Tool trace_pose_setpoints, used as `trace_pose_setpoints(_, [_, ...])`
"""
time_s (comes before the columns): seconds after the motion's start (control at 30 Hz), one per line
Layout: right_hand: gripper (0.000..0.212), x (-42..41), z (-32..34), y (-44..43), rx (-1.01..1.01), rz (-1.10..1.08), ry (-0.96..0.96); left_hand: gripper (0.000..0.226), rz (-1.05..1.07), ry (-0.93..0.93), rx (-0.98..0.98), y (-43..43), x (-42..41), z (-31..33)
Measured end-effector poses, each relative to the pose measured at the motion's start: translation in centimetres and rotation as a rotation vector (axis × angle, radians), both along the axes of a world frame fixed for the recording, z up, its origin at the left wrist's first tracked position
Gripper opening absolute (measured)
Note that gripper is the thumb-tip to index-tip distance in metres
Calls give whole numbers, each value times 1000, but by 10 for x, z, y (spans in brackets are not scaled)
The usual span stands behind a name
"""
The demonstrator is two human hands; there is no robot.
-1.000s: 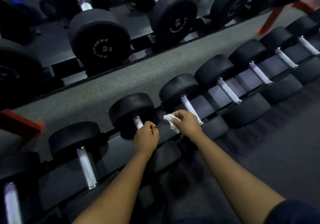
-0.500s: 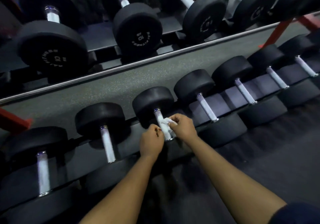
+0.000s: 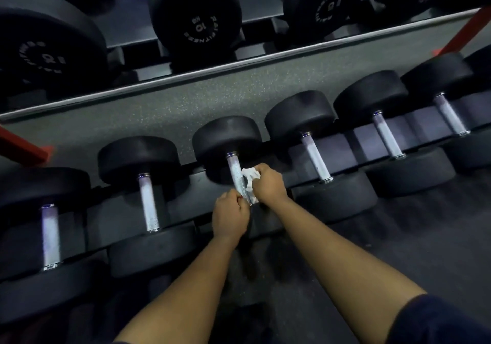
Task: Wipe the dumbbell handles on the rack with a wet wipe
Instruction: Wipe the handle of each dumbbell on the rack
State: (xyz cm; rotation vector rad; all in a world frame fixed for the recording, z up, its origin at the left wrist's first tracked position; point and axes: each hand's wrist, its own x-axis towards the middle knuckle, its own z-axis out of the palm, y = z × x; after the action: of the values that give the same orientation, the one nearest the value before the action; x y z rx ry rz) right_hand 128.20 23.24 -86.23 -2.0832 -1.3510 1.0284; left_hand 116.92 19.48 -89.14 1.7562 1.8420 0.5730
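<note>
Wipe [image 3: 250, 178] now against handle [image 3: 235, 173], in right hand [image 3: 268, 185]

Lighting: dim and cool, so most surfaces read near black.

Floor [image 3: 398, 224], lower right: dark, matte, faintly flecked, and blurred towards the right edge.

Grey speckled band [image 3: 212, 96]: runs from the left edge, rising to the upper right. It has the same flecked texture as the floor but a lighter tone. Cannot tell whether it is floor or a shelf.

Pale metal strip [image 3: 239, 63]: borders the band's far edge and carries a thin highlight.

Red bar [image 3: 24, 144]: at the left edge, ending on the band.

Second red bar [image 3: 465, 28]: upper right, slanted, with its foot on the band.
</note>
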Motion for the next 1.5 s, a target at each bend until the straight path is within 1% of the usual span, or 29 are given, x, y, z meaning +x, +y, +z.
trace_pose_setpoints(0.1, [39,-4,-4,-1,-28,16,-2,14,-6,-5,16,1,-2,-7])
trace_pose_setpoints(0.2, [45,-7,-7,-4,-34,69,-24,19,9,-53,36,1,-5,-14])
trace_pose_setpoints(0.3, [38,-7,-11,-1,-51,121,-103,22,7,-71,59,1,-3,-15])
trace_pose_setpoints(0.4, [29,-4,-15,4,-117,80,-188,33,-72,9,85,4,-2,-14])
trace_pose_setpoints(0.5, [27,-5,-19,8,-181,74,-251,46,-116,75,74,6,-3,-14])
trace_pose_setpoints(0.6, [29,-6,-19,11,-209,104,-279,47,-128,82,62,7,-2,-12])
trace_pose_setpoints(0.7, [30,-4,-18,10,-215,113,-273,46,-250,109,69,12,-6,-7])
trace_pose_setpoints(0.77, [26,-6,-19,8,-187,104,-260,41,-363,144,49,20,-9,-3])
trace_pose_setpoints(0.83, [22,-8,-20,5,-140,65,-229,41,-420,198,38,25,-12,1])
trace_pose_setpoints(0.97, [20,-10,-22,6,-102,29,-119,41,-360,264,66,21,-14,5])
trace_pose_setpoints(1.07, [21,-5,-23,9,-87,88,-82,39,-215,272,70,16,-10,5])
trace_pose_setpoints(1.2, [23,-3,-23,11,-86,147,-28,27,36,170,99,4,-2,1])
trace_pose_setpoints(1.3, [23,-2,-25,10,-67,170,-8,26,158,114,87,1,5,-1])
trace_pose_setpoints(1.4, [22,1,-24,9,-84,208,7,25,322,2,98,-3,11,-6])
trace_pose_setpoints(1.5, [22,10,-25,11,-118,210,26,20,391,-34,75,-1,10,-6])
